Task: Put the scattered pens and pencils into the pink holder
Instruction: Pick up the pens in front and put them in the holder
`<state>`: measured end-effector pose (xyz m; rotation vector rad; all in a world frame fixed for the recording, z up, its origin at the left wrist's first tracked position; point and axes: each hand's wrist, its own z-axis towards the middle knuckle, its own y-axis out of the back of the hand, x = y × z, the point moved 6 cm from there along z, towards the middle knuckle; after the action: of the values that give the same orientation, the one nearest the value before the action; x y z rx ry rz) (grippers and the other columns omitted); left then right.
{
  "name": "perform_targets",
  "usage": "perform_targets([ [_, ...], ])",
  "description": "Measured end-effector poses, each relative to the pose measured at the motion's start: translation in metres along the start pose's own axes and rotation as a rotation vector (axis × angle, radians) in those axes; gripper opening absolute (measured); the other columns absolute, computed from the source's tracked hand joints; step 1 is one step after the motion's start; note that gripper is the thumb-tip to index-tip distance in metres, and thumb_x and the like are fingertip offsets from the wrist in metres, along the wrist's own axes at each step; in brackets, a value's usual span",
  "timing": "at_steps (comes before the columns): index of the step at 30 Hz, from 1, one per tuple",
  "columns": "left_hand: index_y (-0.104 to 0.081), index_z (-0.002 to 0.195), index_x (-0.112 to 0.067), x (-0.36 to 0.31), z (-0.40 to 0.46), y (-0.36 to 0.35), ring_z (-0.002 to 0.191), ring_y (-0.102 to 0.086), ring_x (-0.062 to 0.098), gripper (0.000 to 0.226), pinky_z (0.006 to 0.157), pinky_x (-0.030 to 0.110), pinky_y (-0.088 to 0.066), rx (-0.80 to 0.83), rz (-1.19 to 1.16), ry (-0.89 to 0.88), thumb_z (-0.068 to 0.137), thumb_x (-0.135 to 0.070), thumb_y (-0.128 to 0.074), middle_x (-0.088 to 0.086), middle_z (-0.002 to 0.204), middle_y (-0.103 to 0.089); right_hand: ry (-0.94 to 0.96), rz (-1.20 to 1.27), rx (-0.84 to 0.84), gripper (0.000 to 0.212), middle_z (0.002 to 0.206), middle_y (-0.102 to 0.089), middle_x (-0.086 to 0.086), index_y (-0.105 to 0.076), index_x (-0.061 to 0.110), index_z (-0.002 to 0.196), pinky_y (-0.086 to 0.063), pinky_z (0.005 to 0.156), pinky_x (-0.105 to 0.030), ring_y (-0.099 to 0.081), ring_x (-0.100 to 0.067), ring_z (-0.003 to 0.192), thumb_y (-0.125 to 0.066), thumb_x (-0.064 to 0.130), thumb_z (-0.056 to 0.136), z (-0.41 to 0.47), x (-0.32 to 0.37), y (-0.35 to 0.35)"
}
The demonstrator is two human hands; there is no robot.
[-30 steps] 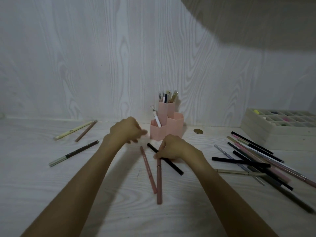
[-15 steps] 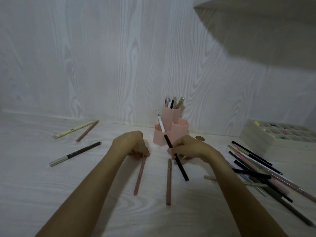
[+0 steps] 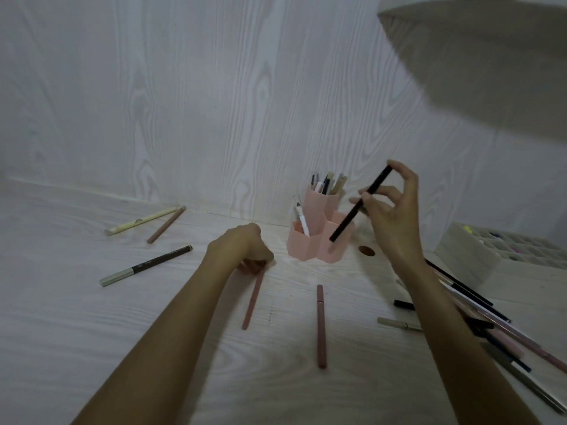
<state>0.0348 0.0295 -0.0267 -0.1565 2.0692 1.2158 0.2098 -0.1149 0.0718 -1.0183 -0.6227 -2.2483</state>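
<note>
The pink holder [image 3: 306, 245] stands against the back wall, with several pens in its tall rear cell and a white pen in a front cell. My right hand [image 3: 391, 216] holds a black pen [image 3: 352, 216] tilted in the air, its lower tip in front of the holder's right cell. My left hand [image 3: 242, 248] rests on the table, fingers closed over the top end of a pink pencil [image 3: 252, 302]. Another pink pen [image 3: 321, 326] lies alone in the middle. A dark pen with a silver cap [image 3: 145, 265], a yellow pen [image 3: 139, 221] and a brown pencil [image 3: 165, 224] lie at the left.
A heap of several pens [image 3: 478, 320] lies at the right, partly under my right forearm. A white compartment box [image 3: 503, 253] stands at the far right. A small round brown disc [image 3: 366, 250] sits beside the holder. A shelf overhangs at the top right.
My right hand has lifted the black pen off the table and up to the holder's right side. My left hand stays on the pink pencil's end. The view has tilted up.
</note>
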Motion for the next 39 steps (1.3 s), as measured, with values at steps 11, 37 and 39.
perform_targets([
  [11,-0.066,0.108,-0.007,0.005,0.001,0.008,0.079,-0.072,0.024,0.022,0.081,0.037,-0.059,0.016,-0.107,-0.033,0.087,-0.012,-0.064,0.012,0.095,-0.074,0.268,-0.521,0.070,0.051,0.092,-0.070,-0.008,-0.039,0.015,0.125,-0.057,0.073,-0.034,-0.065,-0.011,0.071,-0.069,0.015,0.083,0.014,0.001,-0.077],
  [37,-0.067,0.104,-0.007,0.007,0.003,0.011,0.038,-0.062,0.003,0.017,0.055,0.022,-0.053,0.075,-0.166,-0.077,0.087,-0.008,-0.064,0.002,0.072,-0.066,-0.050,-0.798,0.552,0.028,0.086,-0.063,-0.001,-0.061,0.016,0.116,-0.039,0.067,-0.024,-0.055,-0.013,0.076,-0.052,0.026,0.092,0.020,0.031,-0.083],
  [39,-0.068,0.097,-0.009,0.007,0.003,0.012,0.041,-0.064,0.004,0.011,0.049,0.020,-0.055,0.077,-0.195,-0.083,0.087,-0.007,-0.065,0.002,0.070,-0.068,-0.176,-0.733,0.687,0.017,0.078,-0.065,0.002,-0.064,0.018,0.102,-0.042,0.059,-0.019,-0.057,-0.010,0.063,-0.056,0.028,0.091,-0.010,0.021,-0.076],
])
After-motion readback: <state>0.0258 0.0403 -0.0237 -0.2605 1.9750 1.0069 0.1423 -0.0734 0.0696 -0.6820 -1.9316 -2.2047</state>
